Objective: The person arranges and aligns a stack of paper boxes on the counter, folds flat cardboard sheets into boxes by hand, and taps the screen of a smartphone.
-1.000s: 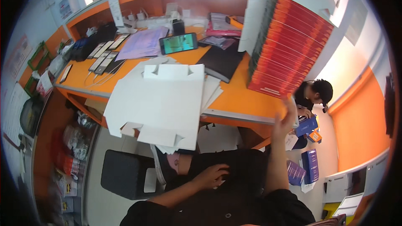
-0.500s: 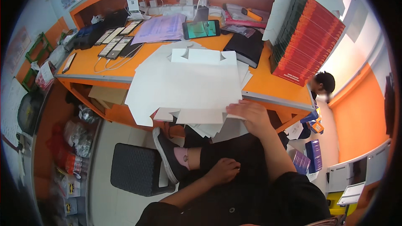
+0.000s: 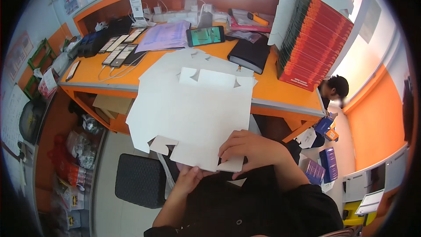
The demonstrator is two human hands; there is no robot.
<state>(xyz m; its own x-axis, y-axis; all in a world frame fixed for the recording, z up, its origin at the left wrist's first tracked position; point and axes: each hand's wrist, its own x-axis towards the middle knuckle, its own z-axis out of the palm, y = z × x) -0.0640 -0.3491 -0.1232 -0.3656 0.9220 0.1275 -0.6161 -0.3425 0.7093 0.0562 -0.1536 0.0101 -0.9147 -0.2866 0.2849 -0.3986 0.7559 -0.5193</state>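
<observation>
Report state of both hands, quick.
Left hand: closed, holding the white card by its near edge.
Right hand: curved over the card's near right corner; grip can't be told.

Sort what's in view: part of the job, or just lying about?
Part of the job:
white cut-out sheets, touched by left hand and right hand
possibly the red stack

Apparently lying about:
lit phone
black notebook
lilac papers
black stool

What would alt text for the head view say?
A person's left hand holds and right hand touches the near edge of white cut card sheets overhanging an orange desk. Farther back: a phone, a black notebook, a tall red stack.
</observation>
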